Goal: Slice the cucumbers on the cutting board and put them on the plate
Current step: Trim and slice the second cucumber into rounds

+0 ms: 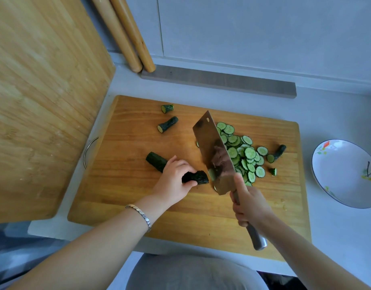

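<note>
**Forearms low over the board, fingers close to the blade**

Both forearms stretch out over the cutting board [138, 206]. The left hand [172, 181] curls its fingers and thumb round the cucumber [196, 177]. The right hand [250, 206] is wrapped round the handle of the cleaver [213, 153], whose blade tilts just beside the cut end.

My worry is the thumb, which sits near that end. A stroke landing wide, or the round cucumber rolling, could nick it.

The slices [247, 155] lie heaped right of the blade. None are on the plate [343, 174], which stands off the board on the bench [337, 237]. Some could spill on the way across.

Counting:
- one cucumber in hand
- four cut-off stubs [167, 124], two at the far left and two by the heap
- one cleaver
- one plate
- two rolling pins [126, 34]
- a second, larger board [44, 101] at the left

The slices overlap too much to count.
</note>
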`<action>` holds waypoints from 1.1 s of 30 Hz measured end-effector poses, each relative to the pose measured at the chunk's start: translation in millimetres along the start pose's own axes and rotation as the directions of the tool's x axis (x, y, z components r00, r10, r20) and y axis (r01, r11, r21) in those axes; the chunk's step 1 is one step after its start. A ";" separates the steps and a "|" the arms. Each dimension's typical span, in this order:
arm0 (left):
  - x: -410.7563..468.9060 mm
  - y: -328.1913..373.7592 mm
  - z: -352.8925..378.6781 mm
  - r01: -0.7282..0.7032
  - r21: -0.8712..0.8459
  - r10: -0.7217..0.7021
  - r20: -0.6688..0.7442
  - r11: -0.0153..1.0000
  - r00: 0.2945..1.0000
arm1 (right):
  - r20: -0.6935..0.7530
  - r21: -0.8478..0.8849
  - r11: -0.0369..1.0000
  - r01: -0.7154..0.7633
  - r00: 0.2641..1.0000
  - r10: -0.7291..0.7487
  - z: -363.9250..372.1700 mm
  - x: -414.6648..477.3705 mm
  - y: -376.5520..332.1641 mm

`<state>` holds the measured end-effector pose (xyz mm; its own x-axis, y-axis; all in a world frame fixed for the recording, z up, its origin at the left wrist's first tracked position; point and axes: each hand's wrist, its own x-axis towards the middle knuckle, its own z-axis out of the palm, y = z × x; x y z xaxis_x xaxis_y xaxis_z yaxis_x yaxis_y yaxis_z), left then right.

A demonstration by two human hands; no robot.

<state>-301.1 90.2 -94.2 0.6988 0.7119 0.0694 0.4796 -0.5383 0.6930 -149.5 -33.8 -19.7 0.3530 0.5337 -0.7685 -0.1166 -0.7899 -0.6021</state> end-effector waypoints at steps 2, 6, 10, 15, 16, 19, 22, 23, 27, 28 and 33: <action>0.0 0.7 0.3 0.017 -0.010 -0.017 -0.002 1.000 1.000 | 0.014 -0.028 0.999 0.018 1.000 -0.018 -3.8 -7.6 -3.8; -1.8 -0.2 1.4 0.047 -0.004 -0.047 -0.024 0.999 0.999 | 0.011 -0.108 0.993 0.037 0.999 -0.036 1.4 -13.0 -7.9; -1.1 1.7 1.8 0.040 -0.014 -0.040 -0.031 0.999 0.999 | -0.004 -0.172 0.984 0.051 0.999 -0.052 6.4 -11.4 -5.2; -0.5 2.6 1.3 0.036 -0.007 -0.036 -0.032 0.999 0.999 | -0.022 -0.168 0.984 0.051 0.998 -0.056 8.8 -10.1 -2.2; 0.0 2.9 1.1 0.035 -0.006 -0.035 -0.034 0.999 0.999 | -0.025 -0.185 0.981 0.056 0.998 -0.062 8.9 -9.4 -1.6; 1.0 3.0 0.9 0.034 -0.001 -0.034 -0.037 0.999 0.999 | -0.037 -0.247 0.966 0.078 0.995 -0.090 10.6 -5.3 -1.5; 0.5 3.4 -0.2 0.021 -0.005 -0.021 -0.024 1.000 1.000 | -0.042 -0.273 0.959 0.072 0.995 -0.086 17.0 2.2 1.7; 0.1 3.2 -0.1 0.013 -0.005 -0.013 -0.021 1.000 1.000 | -0.034 -0.282 0.957 0.065 0.996 -0.078 20.1 5.4 3.6; -2.3 0.7 1.8 -0.003 0.000 0.003 -0.022 1.000 1.000 | -0.034 -0.228 0.972 0.060 0.997 -0.070 27.9 13.2 11.8; -2.0 -0.1 1.8 -0.001 0.000 0.001 -0.025 1.000 1.000 | -0.034 -0.172 0.984 0.050 0.998 -0.057 26.9 12.8 12.2; 0.1 1.4 1.9 0.015 -0.012 -0.015 -0.030 1.000 0.999 | -0.013 -0.029 1.000 0.004 1.000 -0.005 11.3 2.8 9.1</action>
<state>-299.4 88.7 -94.6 0.6751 0.7333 0.0808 0.4834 -0.5224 0.7025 -160.0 -36.2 -29.8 0.3652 0.5335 -0.7629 -0.0884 -0.7959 -0.5989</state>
